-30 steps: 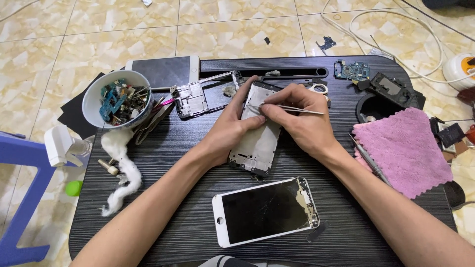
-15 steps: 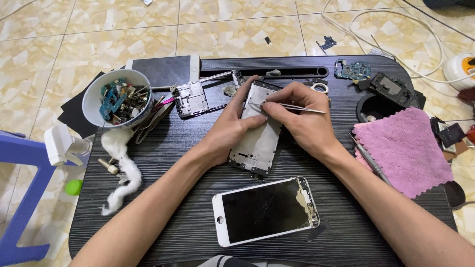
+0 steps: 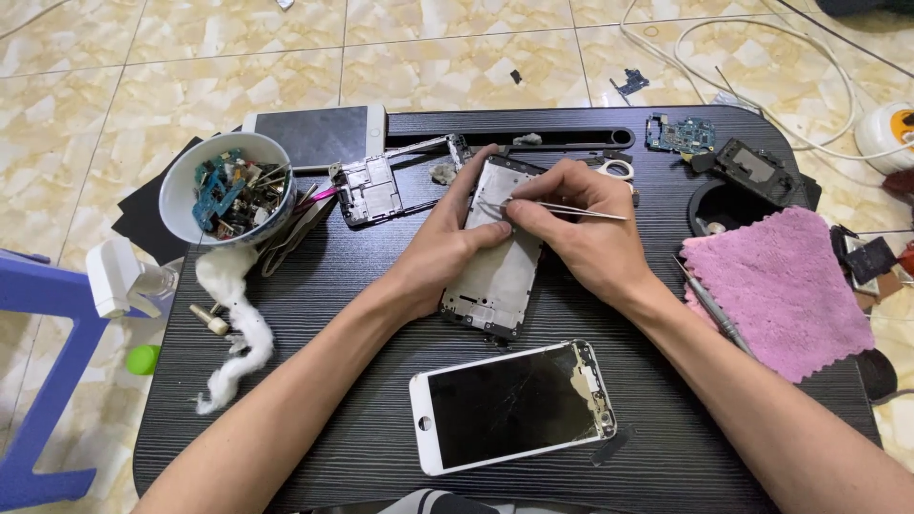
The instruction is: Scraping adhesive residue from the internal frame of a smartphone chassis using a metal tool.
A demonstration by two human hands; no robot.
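Nothing much is shifting since half a second ago: your left hand [image 3: 447, 249] is still bracing the stripped phone frame [image 3: 500, 257] at the middle of the table [image 3: 381, 314], fingers curled over its left edge. Your right hand [image 3: 581, 233] is pinching thin metal tweezers [image 3: 562, 207], tips pressed near the frame's upper end. Those tips are risking a slip, scratching the frame or flicking a small part toward the cracked white phone screen [image 3: 514, 405]. Your fingers are hiding whatever the tips are gripping, and your elbows are running out of view.
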